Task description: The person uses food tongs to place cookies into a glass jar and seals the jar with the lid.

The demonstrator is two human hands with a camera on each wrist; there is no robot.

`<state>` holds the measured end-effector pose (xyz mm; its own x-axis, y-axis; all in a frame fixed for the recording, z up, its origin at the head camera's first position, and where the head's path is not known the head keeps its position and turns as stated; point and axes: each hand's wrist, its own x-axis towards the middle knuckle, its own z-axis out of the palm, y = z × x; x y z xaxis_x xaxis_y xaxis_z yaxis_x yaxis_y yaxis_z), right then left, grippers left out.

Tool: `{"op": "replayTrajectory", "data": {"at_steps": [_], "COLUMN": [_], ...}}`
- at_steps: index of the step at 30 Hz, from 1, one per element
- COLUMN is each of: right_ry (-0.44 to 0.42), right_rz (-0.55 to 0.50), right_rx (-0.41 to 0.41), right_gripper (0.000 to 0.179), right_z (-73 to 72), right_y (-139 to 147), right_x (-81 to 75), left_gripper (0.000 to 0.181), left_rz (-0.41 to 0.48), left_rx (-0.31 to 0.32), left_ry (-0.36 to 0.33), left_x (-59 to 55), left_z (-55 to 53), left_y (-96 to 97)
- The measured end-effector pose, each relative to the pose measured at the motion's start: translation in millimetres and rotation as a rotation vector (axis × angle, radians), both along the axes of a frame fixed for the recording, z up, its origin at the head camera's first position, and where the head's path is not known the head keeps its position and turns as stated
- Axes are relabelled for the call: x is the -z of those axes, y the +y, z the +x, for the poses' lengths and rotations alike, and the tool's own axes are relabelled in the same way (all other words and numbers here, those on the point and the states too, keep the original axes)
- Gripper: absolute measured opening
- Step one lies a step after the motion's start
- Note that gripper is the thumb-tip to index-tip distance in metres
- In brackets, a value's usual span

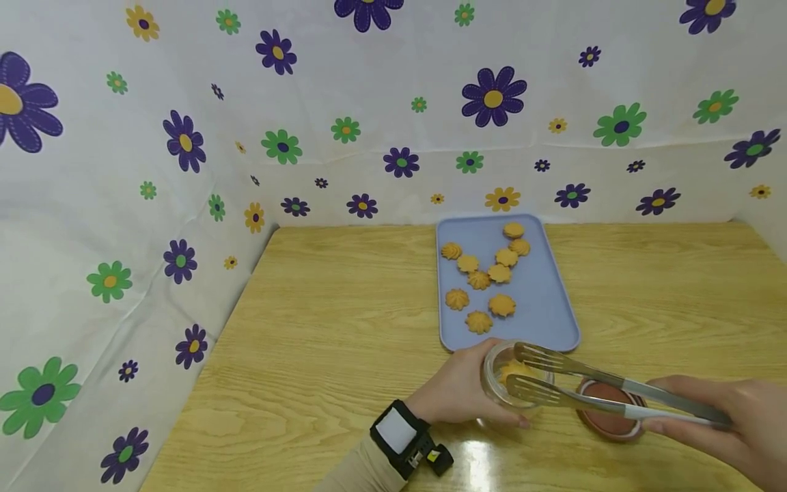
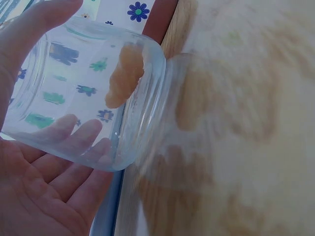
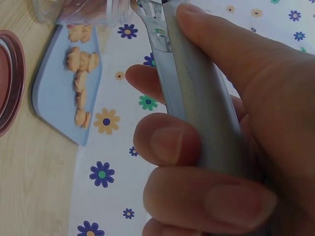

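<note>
A clear glass jar [image 1: 490, 383] is gripped from its left side by my left hand [image 1: 455, 391], thumb and fingers spread around the wall. Through the glass in the left wrist view, a piped butter cookie [image 2: 127, 73] lies at the jar's bottom. My right hand [image 1: 732, 417] holds metal tongs [image 1: 667, 398] by their handles. Their two slotted tips stand apart over the jar's mouth; whether they touch the cookie I cannot tell. Beyond the jar, several cookies [image 1: 478, 322] lie on a blue tray [image 1: 550, 301], some of them in a V-shaped line.
A reddish-brown round lid [image 1: 617, 425] lies on the wooden table [image 1: 332, 321] right of the jar, partly under the tongs. Behind the table and along its left side hangs a white flower-patterned cloth [image 1: 369, 171].
</note>
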<state>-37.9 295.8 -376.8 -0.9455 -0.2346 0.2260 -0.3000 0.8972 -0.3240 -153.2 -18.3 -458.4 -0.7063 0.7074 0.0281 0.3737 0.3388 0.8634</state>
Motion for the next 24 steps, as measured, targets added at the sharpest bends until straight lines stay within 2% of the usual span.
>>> {"op": "replayTrajectory", "data": {"at_steps": [3,9,13,17,20,24], "right_ry": [-0.011,-0.145,-0.188,-0.196,-0.163,-0.124], "right_rz": [0.017,0.085,0.094,0.082,0.056,-0.007], "right_rx": [0.011,0.069,0.071,0.068,0.072,0.123], "right_gripper": [0.036,0.037,0.039,0.039,0.041,0.047], "right_z": [-0.2,-0.5,-3.9,-5.9,-5.7,-8.1], "right_y": [-1.6,-4.2,-5.2,-5.0,-3.8,0.0], "right_x": [0.7,-1.8,-4.2,-4.9,-4.4,-5.6], "left_gripper": [0.087,0.086,0.083,0.081,0.084,0.088], "left_rz": [-0.011,0.015,0.015,0.022,0.031,0.035], "left_rx": [-0.012,-0.007,-0.005,0.009,0.016,0.017], "left_ry": [0.0,-0.003,-0.002,-0.015,-0.015,-0.002], "left_x": [1.3,3.5,3.2,2.5,1.9,1.0], "left_z": [2.7,6.5,5.7,3.3,1.7,-0.3], "left_y": [-0.7,-1.2,-1.7,-2.3,-2.4,-1.7]}}
